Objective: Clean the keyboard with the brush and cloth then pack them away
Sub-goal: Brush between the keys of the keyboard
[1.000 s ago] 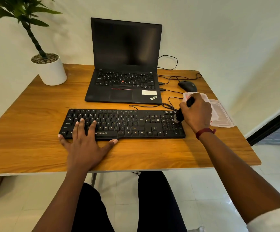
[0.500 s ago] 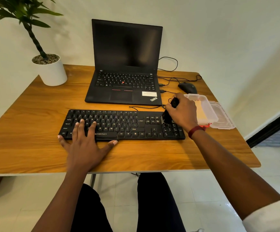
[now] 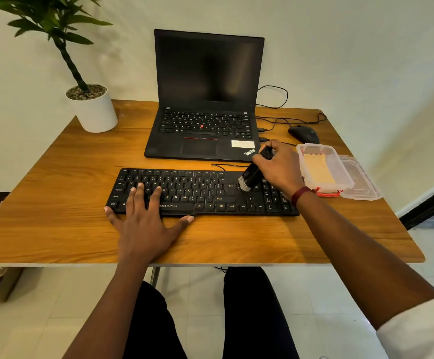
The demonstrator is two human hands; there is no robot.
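The black full-size keyboard (image 3: 203, 193) lies flat, its long side parallel to the tabletop's near edge, roughly midway between the left and right edges. The brush (image 3: 249, 176), black-handled with pale grey bristles, is gripped in the right hand (image 3: 280, 169) and tilted, bristles down on the keys between the main block and the number pad. The tan cloth (image 3: 318, 171) lies flat inside an open clear box (image 3: 343, 167) near the tabletop's right edge.
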